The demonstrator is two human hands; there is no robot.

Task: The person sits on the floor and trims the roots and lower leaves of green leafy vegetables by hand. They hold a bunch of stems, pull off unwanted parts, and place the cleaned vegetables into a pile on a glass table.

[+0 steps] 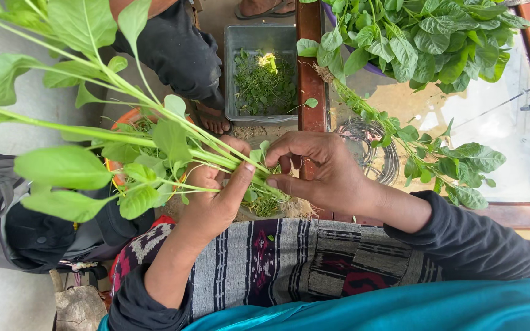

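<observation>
At the bottom of the frame a teal garment [400,309] is seen, and above it a striped woven cloth [289,260] in grey, black and dark red is spread across the lap. Dark sleeves [473,242] cover both forearms.

In the centre of the frame, a bunch of leafy green stems [154,138] is held by the left hand [213,196], whose fingers are wrapped around the stalks near their lower ends, the thumb pressed across them. The leaves fan out toward the upper left of the frame. The right hand [320,175] is closed in a pinch on the root end of the same bunch [277,202], just beside the left thumb; pale roots are seen below the fingers.

At the left edge a grey bag [7,214] is lying on the floor, and an orange basin [124,125] is partly hidden beneath the leaves.

To the right, a long leafy sprig [424,153] is laid on a glass-topped table [522,159] with a dark wooden frame [309,67].

Farther up, a grey plastic tub [259,40] holding small green trimmings is placed on the ground, with another person's dark-clothed leg [179,52] and sandalled foot [213,119] just beside it. A heap of leafy greens [430,30] fills the upper right.
</observation>
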